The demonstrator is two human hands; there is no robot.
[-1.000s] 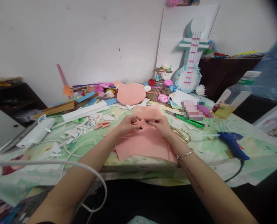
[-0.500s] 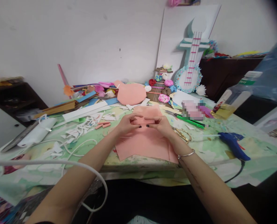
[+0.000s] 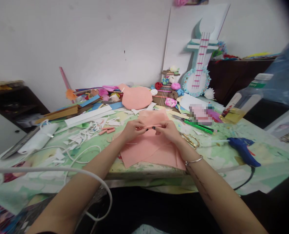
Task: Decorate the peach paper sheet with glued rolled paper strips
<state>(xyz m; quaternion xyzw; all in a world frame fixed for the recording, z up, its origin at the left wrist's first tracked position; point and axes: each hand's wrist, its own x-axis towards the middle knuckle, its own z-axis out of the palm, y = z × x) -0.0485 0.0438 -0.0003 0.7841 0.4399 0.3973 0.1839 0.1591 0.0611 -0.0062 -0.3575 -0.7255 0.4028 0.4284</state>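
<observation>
My left hand [image 3: 134, 130] and my right hand [image 3: 167, 130] meet over the middle of the table, each pinching one end of a narrow folded strip of pink paper [image 3: 152, 126]. Beneath them lie larger sheets of pink paper [image 3: 146, 154], overlapping and reaching the table's front edge. Several short pink paper rolls [image 3: 107, 130] rest left of my left hand. Just right of my right wrist are gold-handled scissors [image 3: 190, 140], partly hidden by it. A green utility knife [image 3: 199, 126] lies behind them.
A blue glue gun [image 3: 243, 151] with a cord lies at right, near a tilted bottle [image 3: 242, 100]. White paper scraps [image 3: 84, 135] and a white cable [image 3: 86, 174] spread on the left. Behind stand a pink pear-shaped cutout [image 3: 137, 97] and a paper lute model [image 3: 199, 65].
My fingers have closed in on the pink paper, which now shows as a narrow strip between both hands. The surrounding things have stayed put.
</observation>
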